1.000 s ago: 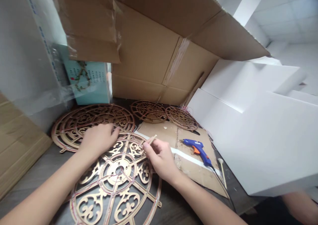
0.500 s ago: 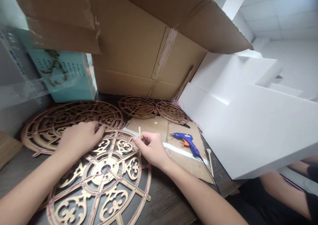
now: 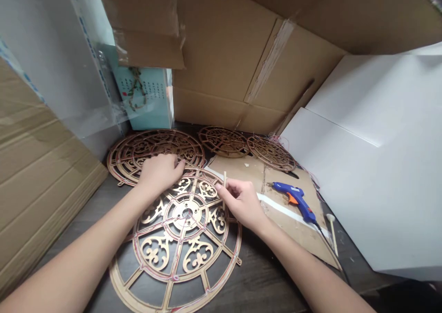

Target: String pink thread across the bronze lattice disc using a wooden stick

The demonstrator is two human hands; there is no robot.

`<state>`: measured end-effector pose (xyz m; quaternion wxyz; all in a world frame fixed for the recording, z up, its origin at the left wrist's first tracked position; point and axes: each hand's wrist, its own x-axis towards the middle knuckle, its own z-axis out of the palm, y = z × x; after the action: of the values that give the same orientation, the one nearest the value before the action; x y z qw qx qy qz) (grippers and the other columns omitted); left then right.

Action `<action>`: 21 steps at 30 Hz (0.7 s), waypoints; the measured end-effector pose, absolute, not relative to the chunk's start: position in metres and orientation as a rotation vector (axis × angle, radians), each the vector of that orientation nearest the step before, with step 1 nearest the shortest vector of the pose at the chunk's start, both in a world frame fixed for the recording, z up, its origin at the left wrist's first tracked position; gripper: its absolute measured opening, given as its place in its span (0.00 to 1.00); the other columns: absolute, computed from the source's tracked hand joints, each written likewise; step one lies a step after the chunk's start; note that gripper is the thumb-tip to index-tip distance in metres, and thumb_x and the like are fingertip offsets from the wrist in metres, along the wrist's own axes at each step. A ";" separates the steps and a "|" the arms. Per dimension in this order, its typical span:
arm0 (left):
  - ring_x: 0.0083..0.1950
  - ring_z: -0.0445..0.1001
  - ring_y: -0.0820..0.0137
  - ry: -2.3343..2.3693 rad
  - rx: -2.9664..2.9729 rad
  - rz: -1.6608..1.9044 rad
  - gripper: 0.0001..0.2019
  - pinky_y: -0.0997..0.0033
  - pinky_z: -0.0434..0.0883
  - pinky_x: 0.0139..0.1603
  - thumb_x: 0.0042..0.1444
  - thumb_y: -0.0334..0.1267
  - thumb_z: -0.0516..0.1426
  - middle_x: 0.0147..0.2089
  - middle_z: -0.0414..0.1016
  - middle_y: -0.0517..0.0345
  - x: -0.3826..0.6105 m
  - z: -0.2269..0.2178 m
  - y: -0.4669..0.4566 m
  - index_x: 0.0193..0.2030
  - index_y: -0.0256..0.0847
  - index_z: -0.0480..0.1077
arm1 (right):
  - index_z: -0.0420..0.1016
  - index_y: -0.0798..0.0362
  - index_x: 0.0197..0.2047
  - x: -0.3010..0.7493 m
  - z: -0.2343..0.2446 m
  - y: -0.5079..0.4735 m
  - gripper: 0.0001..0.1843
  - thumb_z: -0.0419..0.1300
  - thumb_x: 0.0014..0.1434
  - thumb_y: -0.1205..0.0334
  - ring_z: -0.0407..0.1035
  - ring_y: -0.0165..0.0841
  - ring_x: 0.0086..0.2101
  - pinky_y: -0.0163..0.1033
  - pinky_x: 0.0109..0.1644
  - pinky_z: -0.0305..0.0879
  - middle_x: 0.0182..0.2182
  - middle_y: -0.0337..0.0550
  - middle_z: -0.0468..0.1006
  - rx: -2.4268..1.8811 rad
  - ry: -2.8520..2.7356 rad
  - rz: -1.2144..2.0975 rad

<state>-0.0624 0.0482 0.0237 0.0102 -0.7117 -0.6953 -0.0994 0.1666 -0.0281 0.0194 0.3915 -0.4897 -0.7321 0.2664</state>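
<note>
- The right hand [image 3: 244, 203] had its fingers closed, thumb against forefinger, gripping one pale stick [image 3: 225, 179] above the wheel's far right rim.
- The left hand [image 3: 159, 174] rested at the wheel's far left rim, fingers curled and thumb near the forefinger; whether they pinched anything could not be told.
- The stick stood nearly upright in view, its long axis up and down, the top end clear of the fingers.
- One pale wheel [image 3: 178, 214] lay flat on the bench [image 3: 253, 276], under both hands.
- Right of the wheel, one glue gun [image 3: 296, 194] lay on cardboard [image 3: 285, 234], nozzle leftward; one knobbed rod [image 3: 333, 235] lay farther right.
- Behind the wheel were two darker discs [image 3: 223, 142] and, leftward, a stack [image 3: 155, 143], its count unclear.
</note>
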 end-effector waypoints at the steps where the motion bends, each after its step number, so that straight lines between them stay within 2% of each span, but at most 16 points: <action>1: 0.41 0.79 0.46 -2.180 -2.220 -0.312 0.28 0.58 0.68 0.37 0.62 0.55 0.42 0.39 0.82 0.40 -0.063 0.024 0.048 0.35 0.41 0.78 | 0.59 0.52 0.20 0.167 0.019 -0.028 0.25 0.57 0.65 0.50 0.51 0.26 0.21 0.35 0.26 0.47 0.17 0.32 0.57 -1.250 -1.860 0.679; 12: 0.45 0.79 0.45 -2.187 -2.256 -0.379 0.28 0.55 0.70 0.43 0.62 0.55 0.43 0.41 0.81 0.37 -0.062 0.022 0.047 0.39 0.38 0.78 | 0.66 0.54 0.23 0.164 0.019 -0.034 0.21 0.58 0.66 0.53 0.55 0.26 0.22 0.34 0.26 0.50 0.18 0.33 0.61 -1.235 -1.879 0.686; 16: 0.47 0.78 0.46 -2.251 -2.329 -0.468 0.29 0.53 0.70 0.46 0.61 0.57 0.43 0.43 0.81 0.38 -0.069 0.026 0.052 0.40 0.39 0.78 | 0.73 0.55 0.29 0.166 0.023 -0.035 0.18 0.57 0.66 0.52 0.59 0.28 0.23 0.35 0.28 0.54 0.21 0.37 0.68 -1.225 -1.830 0.690; 18: 0.45 0.78 0.50 -2.278 -2.421 -0.559 0.29 0.57 0.70 0.45 0.61 0.59 0.43 0.41 0.81 0.42 -0.078 0.029 0.056 0.36 0.40 0.77 | 0.73 0.55 0.30 0.166 0.024 -0.035 0.18 0.57 0.67 0.51 0.61 0.29 0.24 0.35 0.28 0.55 0.22 0.38 0.69 -1.217 -1.805 0.689; 21: 0.32 0.75 0.63 -2.338 -2.595 -0.768 0.31 0.66 0.69 0.35 0.60 0.63 0.41 0.28 0.77 0.51 -0.095 0.032 0.062 0.29 0.41 0.72 | 0.75 0.56 0.30 0.167 0.023 -0.033 0.21 0.57 0.67 0.49 0.63 0.30 0.23 0.35 0.28 0.57 0.22 0.39 0.71 -1.231 -1.786 0.738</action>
<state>-0.0950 0.0622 0.0322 -0.2157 -0.7084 -0.6384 -0.2098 0.1673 -0.0330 0.0232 0.4126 -0.4895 -0.7099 0.2935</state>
